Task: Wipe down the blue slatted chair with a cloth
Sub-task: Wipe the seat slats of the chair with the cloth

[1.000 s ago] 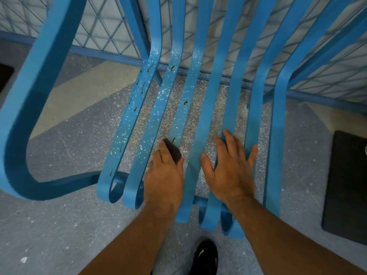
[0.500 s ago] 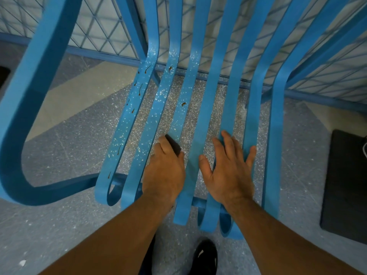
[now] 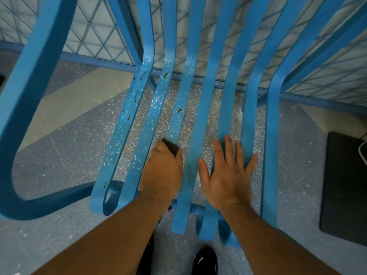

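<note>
The blue slatted chair (image 3: 200, 108) fills the view, its seat slats running away from me toward the backrest. The three left slats carry white specks and small brown marks; the right slats look clean. My left hand (image 3: 161, 171) grips a dark cloth (image 3: 171, 146) and presses it on the third slat from the left, near the seat's front. Only the cloth's front edge shows past my fingers. My right hand (image 3: 228, 175) lies flat with fingers spread on the slats to the right.
A wire mesh fence (image 3: 95, 40) with a blue base rail stands behind the chair. A dark mat (image 3: 345, 185) lies on the speckled floor at the right. The chair's looped armrest (image 3: 23, 108) curves at the left. My black shoes (image 3: 204, 261) show below the seat.
Both hands stay in nearly the same spot on the seat slats. My left hand with the cloth has slid slightly toward me along the slat.
</note>
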Available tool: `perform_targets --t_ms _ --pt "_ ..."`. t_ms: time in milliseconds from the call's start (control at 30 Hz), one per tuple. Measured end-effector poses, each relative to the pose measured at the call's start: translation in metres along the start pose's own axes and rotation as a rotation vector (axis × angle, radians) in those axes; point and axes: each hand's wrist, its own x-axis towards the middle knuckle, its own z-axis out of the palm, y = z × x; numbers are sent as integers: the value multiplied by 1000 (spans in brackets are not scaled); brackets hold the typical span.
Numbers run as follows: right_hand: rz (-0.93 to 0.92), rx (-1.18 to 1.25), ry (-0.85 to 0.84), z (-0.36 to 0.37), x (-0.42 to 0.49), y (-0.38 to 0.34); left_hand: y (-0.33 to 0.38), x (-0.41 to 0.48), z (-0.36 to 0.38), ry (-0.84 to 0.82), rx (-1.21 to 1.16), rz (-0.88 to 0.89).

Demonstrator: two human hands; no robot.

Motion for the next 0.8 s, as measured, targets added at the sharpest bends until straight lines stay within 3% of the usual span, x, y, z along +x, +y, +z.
perform_targets --t_ms 167,367,633,800 --pt "7 19 -3 1 1 1 17 19 -7 -34 -144 -140" --pt "85 177 74 -13 42 0 -6 -7 5 8 106 106" --pt "80 51 -1 -14 102 7 23 32 -7 -32 -90 -125" --pt "81 18 -22 -15 102 5 20 35 5 38 79 102"
